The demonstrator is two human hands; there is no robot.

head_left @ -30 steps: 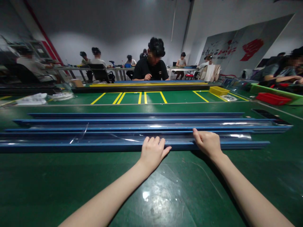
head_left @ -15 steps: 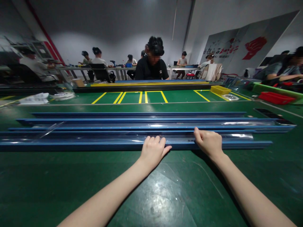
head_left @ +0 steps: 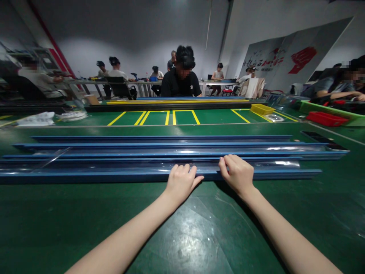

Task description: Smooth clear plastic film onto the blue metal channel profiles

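Across the table in front of me lies a long blue channel strip (head_left: 85,177), with clear plastic film (head_left: 134,166) shining inside it. My left hand (head_left: 181,183) grips its near wall, fingers curled over the top edge and thumb pointing right. To the right, my right hand (head_left: 238,174) is closed in a fist-like pinch above the same strip. Whatever its fingertips hold is hidden; it may be the film, but I cannot tell. Just behind, further blue channel strips (head_left: 171,145) lie parallel, one with film in it.
A dark phone-like slab (head_left: 325,140) lies at the strips' right end. Farther back are a yellow tray (head_left: 262,109), a red tray (head_left: 327,118), a green bin (head_left: 355,121) and a white crumpled bag (head_left: 36,118). A person in black (head_left: 181,82) sits opposite; others work behind.
My right hand has moved left along the near strip, closer to my left hand, still closed. The left hand keeps its place on the near wall. The view has shifted slightly.
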